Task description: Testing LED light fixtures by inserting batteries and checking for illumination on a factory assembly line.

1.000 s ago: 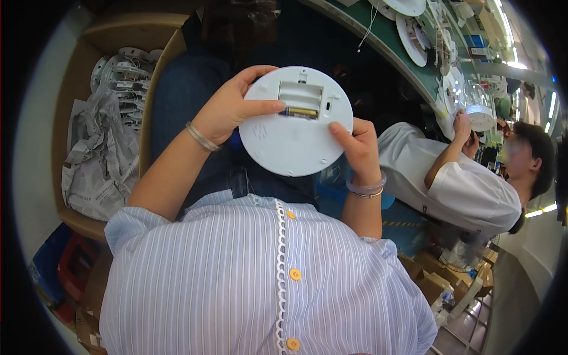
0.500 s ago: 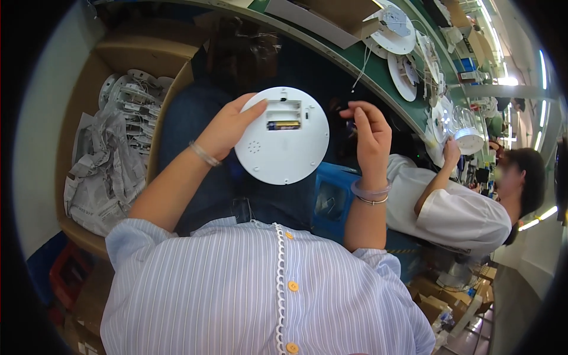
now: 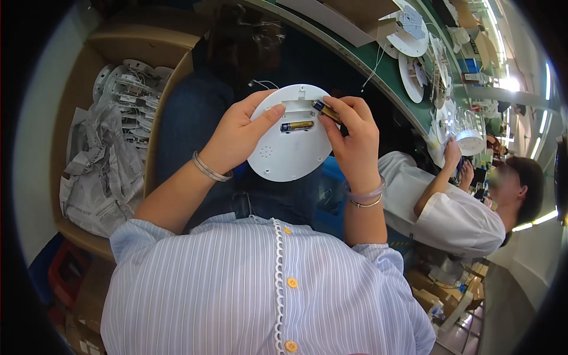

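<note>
My left hand grips the left edge of a round white plastic housing, its thumb lying across the front. The housing has a battery compartment near its top, small holes and a speaker grille. One battery lies in the compartment's lower slot. Between the fingertips of my right hand is a second battery, dark with a gold part, tilted over the compartment's right end. A thin white wire with a connector sticks out behind the housing's upper left.
On the left, a cardboard box holds several white round parts and crumpled wrapping. More round parts lie along the green bench. A co-worker in white sits at the right. A blue bin is below my right hand.
My right hand has come in leftward to the housing, bringing a battery to the compartment. The housing has shifted slightly right and tilted.
</note>
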`<state>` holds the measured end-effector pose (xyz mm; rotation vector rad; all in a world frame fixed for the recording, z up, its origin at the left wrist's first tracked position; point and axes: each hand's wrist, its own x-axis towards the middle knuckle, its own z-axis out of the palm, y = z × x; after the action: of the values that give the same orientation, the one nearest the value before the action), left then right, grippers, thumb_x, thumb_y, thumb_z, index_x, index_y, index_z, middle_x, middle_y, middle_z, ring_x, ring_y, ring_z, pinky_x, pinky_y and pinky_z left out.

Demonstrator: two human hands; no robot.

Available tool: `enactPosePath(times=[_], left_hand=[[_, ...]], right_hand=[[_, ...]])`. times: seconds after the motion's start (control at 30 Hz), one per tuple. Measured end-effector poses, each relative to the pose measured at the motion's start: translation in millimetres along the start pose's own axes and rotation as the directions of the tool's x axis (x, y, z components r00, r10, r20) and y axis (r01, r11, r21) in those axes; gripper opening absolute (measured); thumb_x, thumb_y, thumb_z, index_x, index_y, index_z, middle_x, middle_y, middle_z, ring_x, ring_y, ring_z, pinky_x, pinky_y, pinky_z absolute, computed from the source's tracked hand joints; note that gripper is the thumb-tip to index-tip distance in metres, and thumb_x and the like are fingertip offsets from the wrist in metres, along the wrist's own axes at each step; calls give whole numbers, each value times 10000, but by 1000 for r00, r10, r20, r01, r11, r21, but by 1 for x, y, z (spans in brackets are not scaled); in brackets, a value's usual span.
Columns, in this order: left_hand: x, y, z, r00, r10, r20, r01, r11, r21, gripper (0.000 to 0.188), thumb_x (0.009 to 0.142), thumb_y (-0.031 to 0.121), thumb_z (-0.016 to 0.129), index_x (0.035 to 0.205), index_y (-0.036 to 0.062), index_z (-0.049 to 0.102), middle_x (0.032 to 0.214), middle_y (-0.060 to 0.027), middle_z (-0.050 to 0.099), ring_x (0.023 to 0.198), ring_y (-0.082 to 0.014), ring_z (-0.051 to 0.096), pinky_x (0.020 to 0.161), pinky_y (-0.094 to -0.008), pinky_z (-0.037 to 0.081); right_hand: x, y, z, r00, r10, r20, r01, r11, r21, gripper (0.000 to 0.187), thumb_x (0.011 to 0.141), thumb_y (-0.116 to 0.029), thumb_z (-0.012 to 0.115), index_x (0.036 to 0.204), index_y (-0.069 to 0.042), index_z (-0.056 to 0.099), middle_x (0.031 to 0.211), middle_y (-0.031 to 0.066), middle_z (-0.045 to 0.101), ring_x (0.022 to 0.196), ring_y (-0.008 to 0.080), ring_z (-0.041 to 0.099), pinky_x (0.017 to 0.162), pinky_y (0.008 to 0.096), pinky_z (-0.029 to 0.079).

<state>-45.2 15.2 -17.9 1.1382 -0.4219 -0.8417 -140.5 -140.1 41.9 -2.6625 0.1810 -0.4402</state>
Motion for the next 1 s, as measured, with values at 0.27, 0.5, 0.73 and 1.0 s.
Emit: enactPosePath(times=[0.27,0.5,0.73,1.0], left_hand=[[-2,-3,2,999,-43,-23,41,996,-73,347,824,269,507,1093,49,497,904,-72,588,782,-130,576,624,-229,454],[-5,-7,3,995,-98,-31,94,989,-116,346,827,259,505,1095,41,489,905,-73,588,768,-126,581,617,-221,460],[-5,-8,2,995,-95,-7,93,985,-143,340,830,253,500,1094,40,487,905,-73,589,762,-122,585,612,-214,462],[-5,-7,1,994,-112,-12,109,983,-151,348,830,255,499,1104,41,479,906,-72,589,769,-127,586,612,-216,464]], right_hand=[[0,-10,2,992,-104,-69,110,991,79,297,746,-14,514,1039,-60,522,770,61,491,737,206,437,654,315,368],[-5,-7,8,994,-83,-72,93,983,157,164,691,-25,585,845,-75,561,839,49,593,804,185,542,920,459,259],[-10,-4,-1,996,-87,18,85,992,98,141,659,-60,640,791,-89,597,807,40,584,827,200,525,902,466,276],[-7,-1,7,987,35,-157,-25,998,60,419,631,-174,690,982,-53,497,1037,114,472,891,221,483,769,307,411]])
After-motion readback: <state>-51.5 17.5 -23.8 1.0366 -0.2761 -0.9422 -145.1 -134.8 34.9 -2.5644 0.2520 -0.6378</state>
